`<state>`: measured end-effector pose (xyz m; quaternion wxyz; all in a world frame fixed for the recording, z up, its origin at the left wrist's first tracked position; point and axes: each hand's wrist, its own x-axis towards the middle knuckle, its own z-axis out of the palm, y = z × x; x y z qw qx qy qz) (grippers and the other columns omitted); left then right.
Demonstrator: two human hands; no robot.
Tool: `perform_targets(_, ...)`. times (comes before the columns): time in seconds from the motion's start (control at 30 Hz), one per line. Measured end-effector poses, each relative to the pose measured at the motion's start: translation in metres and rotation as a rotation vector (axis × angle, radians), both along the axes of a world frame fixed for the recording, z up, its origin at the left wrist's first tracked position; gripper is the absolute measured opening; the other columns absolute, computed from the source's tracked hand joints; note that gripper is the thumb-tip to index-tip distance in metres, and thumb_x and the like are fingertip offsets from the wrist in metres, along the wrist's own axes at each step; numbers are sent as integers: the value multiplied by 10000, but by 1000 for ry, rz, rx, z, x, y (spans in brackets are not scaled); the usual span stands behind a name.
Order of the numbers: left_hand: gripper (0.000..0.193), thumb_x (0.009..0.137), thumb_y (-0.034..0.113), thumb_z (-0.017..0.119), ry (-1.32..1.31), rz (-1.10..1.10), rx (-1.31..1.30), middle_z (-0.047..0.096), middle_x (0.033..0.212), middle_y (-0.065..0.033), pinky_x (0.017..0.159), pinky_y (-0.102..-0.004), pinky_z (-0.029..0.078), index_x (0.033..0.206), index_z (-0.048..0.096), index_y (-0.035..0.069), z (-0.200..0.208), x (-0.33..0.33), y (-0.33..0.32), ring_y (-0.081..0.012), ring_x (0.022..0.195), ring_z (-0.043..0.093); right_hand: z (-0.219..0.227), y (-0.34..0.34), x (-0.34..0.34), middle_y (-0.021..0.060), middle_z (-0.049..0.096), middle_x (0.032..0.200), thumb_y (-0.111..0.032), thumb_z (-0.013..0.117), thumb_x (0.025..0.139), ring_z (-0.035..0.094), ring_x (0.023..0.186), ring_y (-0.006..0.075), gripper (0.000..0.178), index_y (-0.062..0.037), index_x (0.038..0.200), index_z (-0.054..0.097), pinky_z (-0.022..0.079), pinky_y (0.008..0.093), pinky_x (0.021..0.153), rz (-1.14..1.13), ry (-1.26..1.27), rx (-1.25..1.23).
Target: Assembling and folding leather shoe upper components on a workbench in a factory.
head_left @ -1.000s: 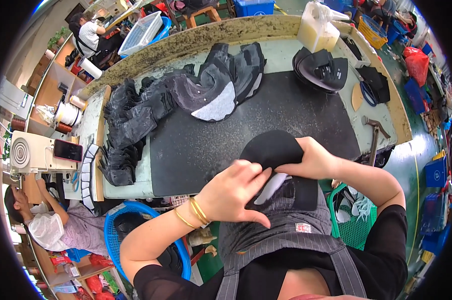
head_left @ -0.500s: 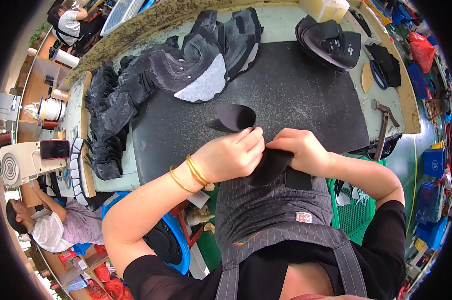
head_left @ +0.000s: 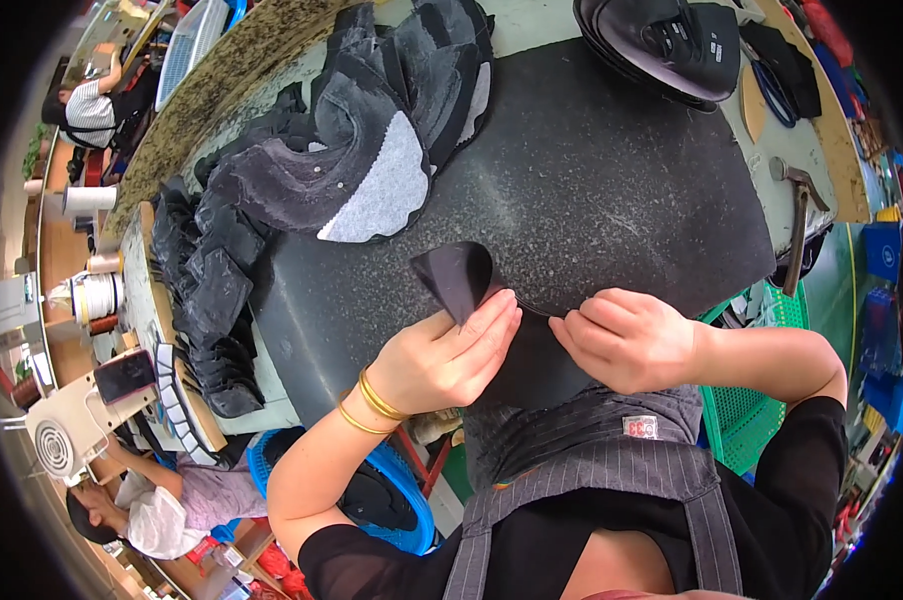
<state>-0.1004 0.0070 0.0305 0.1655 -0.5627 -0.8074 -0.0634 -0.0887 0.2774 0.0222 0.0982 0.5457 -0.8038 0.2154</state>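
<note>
A thin, flexible black piece, like part of a shoe upper (head_left: 457, 272), is stretched between my hands at the near edge of the work mat. Its far end curls up in a loop past my left fingers, while its lower part hangs toward my apron. My left hand (head_left: 442, 365), with gold bangles at the wrist, pinches it near the curl. The fingers of my right hand (head_left: 627, 340) are closed on its upper edge, a short gap from the left fingertips. My palms hide part of the piece.
On the black mat (head_left: 592, 190) lie grey-black pieces with a pale patch (head_left: 380, 185). Dark stacked parts (head_left: 227, 275) line the left side. Black shaped pieces (head_left: 672, 45) and a hammer (head_left: 797, 220) are at right. Blue (head_left: 412, 500) and green (head_left: 747, 420) baskets stand below.
My right hand has moved right, away from the left, along the black piece's edge. The curled end has turned and stands more upright. The whole view has shifted and tilted.
</note>
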Motion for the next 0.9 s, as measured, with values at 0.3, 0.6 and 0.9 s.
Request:
perform_targets(0.3, 249, 843, 66, 630, -86, 32, -27, 719, 1155, -62, 519, -218, 411, 1054, 763, 55, 0, -2, -3, -158, 1140, 676, 2, -7, 8, 97, 600, 948, -136, 673, 607, 594, 866, 214, 413, 78, 953, 739, 537, 299, 688, 9, 215, 110)
perform_targets(0.6, 708, 792, 499, 694, -19, 439, -287, 455, 1534, -139, 1052, -591, 308, 1424, 562, 209, -18, 82, 12, -269, 1389, 398, 16, -5, 19, 95, 600, 1006, -154, 634, 690, 572, 853, 230, 520, 15, 1180, 678, 496, 342, 745, -170, -45, 185)
perform_targets(0.9, 481, 803, 249, 767, -285, 681, 223, 625, 1238, -184, 904, -424, 516, 1165, 667, -52, -15, 83, 84, -323, 1075, 591, 36, 22, -8, 92, 607, 866, -132, 723, 749, 584, 855, 297, 223, -39, 935, 641, 515, 395, 767, -303, -506, 187)
